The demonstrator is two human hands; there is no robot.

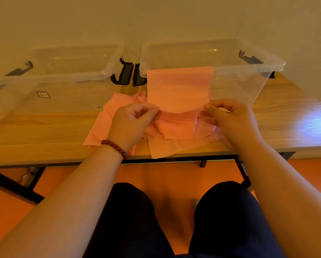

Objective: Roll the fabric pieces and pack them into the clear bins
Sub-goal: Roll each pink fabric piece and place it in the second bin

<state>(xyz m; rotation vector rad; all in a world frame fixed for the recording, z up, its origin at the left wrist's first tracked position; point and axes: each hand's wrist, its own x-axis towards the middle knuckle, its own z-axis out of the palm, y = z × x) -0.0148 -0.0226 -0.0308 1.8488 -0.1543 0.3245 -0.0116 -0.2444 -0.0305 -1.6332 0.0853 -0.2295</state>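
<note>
Leaning on the bin [249, 86], a sheet [179, 86] is pinched at its corners by left hand [131, 123] and right hand [228, 118]; a crooked roll could be caused by uneven pull.

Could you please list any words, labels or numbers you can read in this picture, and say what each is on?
Square black mark on the front wall of the left clear bin: too blurred to read.
Barcode sticker low on the same wall: print too small to read.
No other text shows.
</note>
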